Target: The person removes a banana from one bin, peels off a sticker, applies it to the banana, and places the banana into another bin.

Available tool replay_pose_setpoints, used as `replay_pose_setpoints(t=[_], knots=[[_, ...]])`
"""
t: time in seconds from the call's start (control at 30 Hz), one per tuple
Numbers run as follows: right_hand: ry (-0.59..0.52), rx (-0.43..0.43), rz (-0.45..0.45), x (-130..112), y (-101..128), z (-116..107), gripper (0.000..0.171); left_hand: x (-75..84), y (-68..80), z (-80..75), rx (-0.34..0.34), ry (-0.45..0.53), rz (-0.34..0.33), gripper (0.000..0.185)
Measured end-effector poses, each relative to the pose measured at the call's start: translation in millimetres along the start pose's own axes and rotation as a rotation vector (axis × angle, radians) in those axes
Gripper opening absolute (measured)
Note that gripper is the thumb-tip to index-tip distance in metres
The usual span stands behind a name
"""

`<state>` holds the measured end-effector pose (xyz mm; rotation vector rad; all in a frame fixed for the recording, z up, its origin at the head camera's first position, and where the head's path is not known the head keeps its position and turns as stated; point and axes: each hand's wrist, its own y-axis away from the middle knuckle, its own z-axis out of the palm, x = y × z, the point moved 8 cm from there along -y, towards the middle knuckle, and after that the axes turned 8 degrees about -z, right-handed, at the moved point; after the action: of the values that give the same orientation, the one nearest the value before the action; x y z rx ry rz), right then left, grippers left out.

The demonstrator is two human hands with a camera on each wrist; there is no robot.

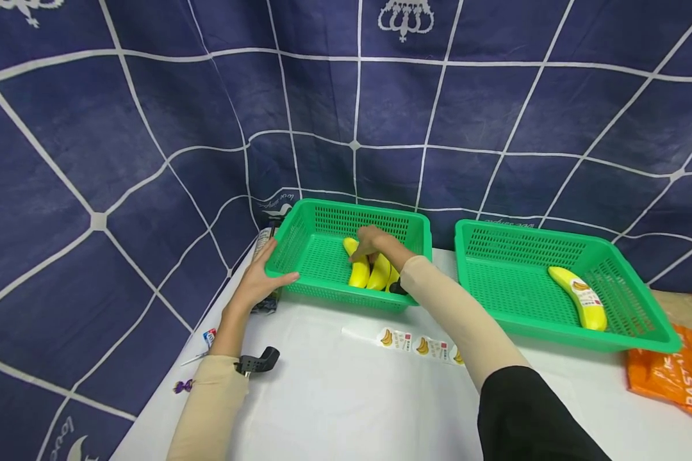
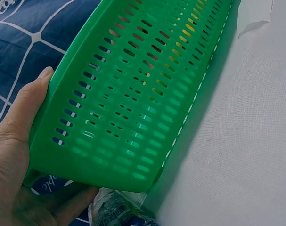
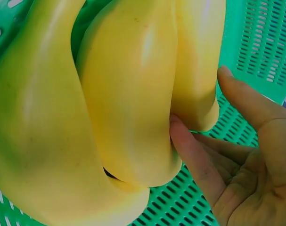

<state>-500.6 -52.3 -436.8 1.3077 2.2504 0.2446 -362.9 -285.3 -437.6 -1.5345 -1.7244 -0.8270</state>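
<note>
three bananas (image 1: 371, 271) lie close together in the left green basket (image 1: 314, 253), near its front wall, on the table (image 1: 346, 397). my right hand (image 1: 373, 242) rests over their far ends; from the right wrist view the fingers (image 3: 194, 160) are loosely spread, one fingertip touching the middle banana (image 3: 133, 94), nothing yet pinched. my left hand (image 1: 261, 278) clasps the basket's near left corner, thumb on the outer wall (image 2: 25, 108), fingers beneath the rim. i judge the risks thus: the smooth, curved skins may let one fruit slide off against its neighbours; a pull could drag the light basket if the left hold slackens. a fourth banana (image 1: 579, 298) lies in the right basket (image 1: 496, 282); a sticker strip (image 1: 415, 342) lies between.
</note>
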Motion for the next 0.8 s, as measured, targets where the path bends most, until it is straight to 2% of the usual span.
replay_pose_setpoints(t=[0.3, 0.6, 0.8], knots=[[-0.083, -0.002, 0.033, 7.6, -7.5, 2.5, 0.050, 0.1, 0.5, -0.1, -0.013, 0.021, -0.010, 0.107], [-0.092, 0.050, 0.051, 8.3, -3.9, -4.5, 0.043, 2.8, -1.0, 0.0, -0.003, -0.006, -0.010, 0.107], [-0.165, 0.066, 0.085, 8.6, 0.7, -5.6, 0.043, 0.4, -1.1, 0.6, -0.010, -0.002, -0.025, 0.106]])
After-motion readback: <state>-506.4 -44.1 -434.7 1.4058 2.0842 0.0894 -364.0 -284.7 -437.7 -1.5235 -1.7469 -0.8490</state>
